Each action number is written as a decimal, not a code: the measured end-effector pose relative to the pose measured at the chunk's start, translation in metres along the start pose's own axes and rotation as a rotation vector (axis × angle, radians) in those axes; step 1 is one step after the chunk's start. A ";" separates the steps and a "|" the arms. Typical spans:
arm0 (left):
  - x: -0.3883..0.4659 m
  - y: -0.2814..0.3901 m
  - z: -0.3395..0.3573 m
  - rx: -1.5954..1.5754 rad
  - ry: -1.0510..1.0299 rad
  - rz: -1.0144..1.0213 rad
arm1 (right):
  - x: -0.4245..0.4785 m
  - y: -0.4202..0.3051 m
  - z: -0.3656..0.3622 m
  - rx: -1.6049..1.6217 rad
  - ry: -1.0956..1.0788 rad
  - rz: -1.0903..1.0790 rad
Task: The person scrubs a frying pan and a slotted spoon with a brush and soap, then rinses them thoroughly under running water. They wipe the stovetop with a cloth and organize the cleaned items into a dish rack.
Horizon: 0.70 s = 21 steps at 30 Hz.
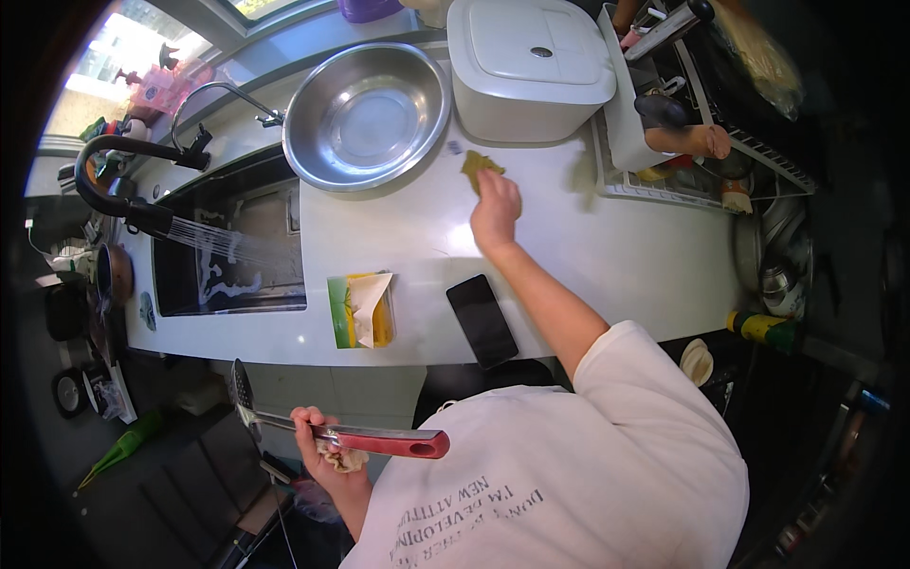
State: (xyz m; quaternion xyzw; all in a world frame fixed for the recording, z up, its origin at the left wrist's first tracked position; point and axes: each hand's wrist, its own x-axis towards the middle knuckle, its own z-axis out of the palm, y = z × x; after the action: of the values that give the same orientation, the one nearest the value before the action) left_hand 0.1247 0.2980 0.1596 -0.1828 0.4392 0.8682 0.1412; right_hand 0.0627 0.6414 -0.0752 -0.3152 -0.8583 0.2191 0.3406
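Observation:
My left hand (330, 455) grips a slotted spoon (387, 439) with a red handle, held in front of my body below the counter's front edge. Its perforated metal head (242, 391) points left. A crumpled beige cloth (345, 457) is bunched in the same palm. Stretched forward over the white counter (398, 227), my right hand (498, 206) has its fingers on a yellow-green cloth (481, 167), part of which the hand hides. That cloth lies between a large steel basin (370, 121) and a white lidded bin (532, 71).
Water sprays from a black faucet (142, 213) into the dark sink (263, 284). A tissue pack (362, 311) and a black smartphone (483, 321) lie near the counter's front edge. A crowded dish rack (661, 188) stands at right. Pink bottles (160, 89) line the window side.

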 end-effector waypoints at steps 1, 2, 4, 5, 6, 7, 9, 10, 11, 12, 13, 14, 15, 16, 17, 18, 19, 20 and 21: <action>0.003 0.001 -0.003 -0.013 -0.007 -0.001 | -0.005 -0.022 0.010 0.051 -0.004 -0.008; 0.004 0.003 -0.004 -0.022 -0.012 -0.004 | -0.007 -0.040 0.015 0.128 -0.011 -0.023; 0.010 0.005 -0.006 -0.034 -0.028 -0.006 | -0.014 -0.069 0.029 0.243 -0.125 -0.013; 0.013 0.006 -0.008 -0.041 -0.030 0.001 | -0.018 -0.083 0.035 0.295 -0.206 -0.038; 0.015 0.008 -0.008 -0.049 -0.051 -0.005 | -0.021 -0.090 0.036 0.327 -0.249 -0.047; 0.017 0.009 -0.008 -0.057 -0.073 -0.011 | -0.023 -0.095 0.035 0.359 -0.292 -0.054; 0.021 0.009 -0.008 -0.071 -0.111 -0.027 | -0.020 -0.076 0.017 0.234 -0.390 -0.121; 0.019 0.011 -0.011 -0.083 -0.114 -0.023 | -0.015 -0.071 0.003 0.181 -0.449 -0.167; 0.017 0.013 -0.014 -0.096 -0.117 -0.018 | -0.009 -0.063 -0.009 0.072 -0.389 -0.184; 0.017 0.014 -0.015 -0.108 -0.124 -0.011 | -0.004 -0.045 -0.016 0.016 -0.334 -0.165; 0.016 0.016 -0.018 -0.116 -0.128 -0.015 | 0.004 -0.034 -0.027 -0.064 -0.292 -0.142; 0.015 0.018 -0.025 -0.129 -0.132 -0.014 | 0.012 -0.037 -0.038 -0.151 -0.315 -0.124; 0.018 0.020 -0.027 -0.139 -0.146 -0.023 | 0.015 -0.041 -0.046 -0.257 -0.273 -0.210; 0.017 0.023 -0.026 -0.151 -0.149 -0.023 | 0.018 -0.051 -0.052 -0.271 -0.292 -0.252; 0.017 0.026 -0.025 -0.149 -0.140 -0.007 | 0.020 -0.062 -0.054 -0.286 -0.309 -0.293; 0.016 0.028 -0.026 -0.154 -0.129 0.009 | 0.019 -0.072 -0.051 -0.215 -0.335 -0.299; 0.017 0.031 -0.029 -0.158 -0.118 0.026 | 0.018 -0.081 -0.046 -0.144 -0.364 -0.306; 0.017 0.033 -0.033 -0.163 -0.111 0.046 | 0.015 -0.090 -0.043 -0.074 -0.397 -0.307; 0.016 0.039 -0.036 -0.166 -0.102 0.071 | 0.014 -0.100 -0.041 -0.076 -0.405 -0.321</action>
State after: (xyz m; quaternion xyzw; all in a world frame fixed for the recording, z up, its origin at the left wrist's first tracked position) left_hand 0.1016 0.2477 0.1601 -0.1338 0.3641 0.9143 0.1168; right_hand 0.0455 0.5867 0.0179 -0.1371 -0.9557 0.1882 0.1802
